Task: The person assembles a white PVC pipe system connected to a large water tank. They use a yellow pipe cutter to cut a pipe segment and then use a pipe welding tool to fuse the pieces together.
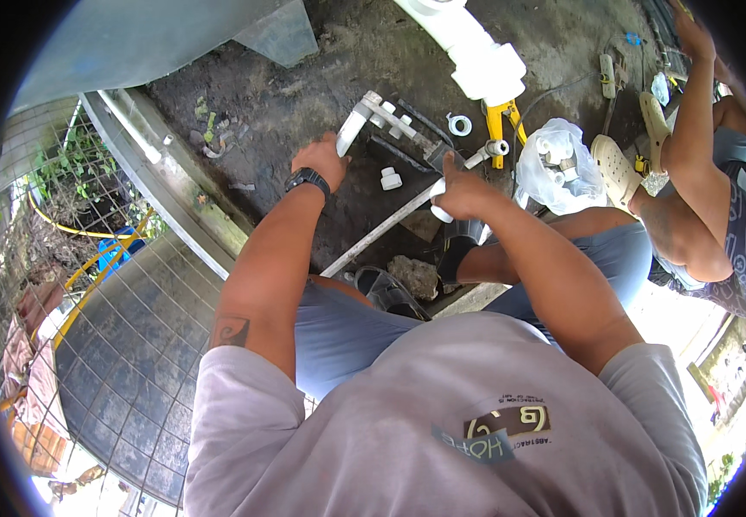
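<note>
My left hand (320, 164), with a dark watch at its wrist, is closed at the lower end of a short white pipe (352, 129). This pipe meets a grey bar assembly (416, 136) with white fittings and two dark rods beside it. My right hand (463, 194) is closed around a white plastic piece (440, 213), mostly hidden by the fingers. Its index finger reaches to the dark block (444, 158) at the bar's end. A long thin white pipe (377, 231) runs diagonally to this hand. A loose white fitting (390, 178) lies between my hands.
A yellow tool (500, 129) lies by a thick white pipe (476, 52). To its right are a plastic bag of white fittings (558, 168) and a white tape roll (458, 126). Another person (700, 172) sits at the right. Wire mesh (123, 345) stands left; a stone (413, 276) lies near my feet.
</note>
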`<action>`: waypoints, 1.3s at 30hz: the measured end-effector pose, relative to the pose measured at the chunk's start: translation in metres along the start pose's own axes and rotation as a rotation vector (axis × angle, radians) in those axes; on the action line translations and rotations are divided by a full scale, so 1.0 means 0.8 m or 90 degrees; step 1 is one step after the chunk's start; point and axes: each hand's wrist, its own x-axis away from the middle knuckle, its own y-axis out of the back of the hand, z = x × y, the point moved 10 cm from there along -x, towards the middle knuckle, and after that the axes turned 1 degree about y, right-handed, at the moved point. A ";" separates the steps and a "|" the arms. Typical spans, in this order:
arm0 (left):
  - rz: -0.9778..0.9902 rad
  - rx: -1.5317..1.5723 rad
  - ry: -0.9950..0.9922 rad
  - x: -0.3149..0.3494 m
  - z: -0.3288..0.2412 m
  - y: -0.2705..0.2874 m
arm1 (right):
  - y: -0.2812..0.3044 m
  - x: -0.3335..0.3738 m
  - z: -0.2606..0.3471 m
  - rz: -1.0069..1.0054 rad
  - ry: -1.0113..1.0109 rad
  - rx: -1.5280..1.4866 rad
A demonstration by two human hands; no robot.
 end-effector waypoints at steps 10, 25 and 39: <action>0.036 0.058 -0.070 -0.012 0.013 0.002 | -0.008 0.003 -0.007 0.018 -0.004 -0.023; 0.162 0.310 -0.102 0.034 0.051 0.057 | 0.043 0.044 0.061 -0.035 0.106 0.026; -0.427 0.396 -0.282 0.254 0.017 0.270 | 0.286 0.291 0.231 -0.332 0.710 -0.407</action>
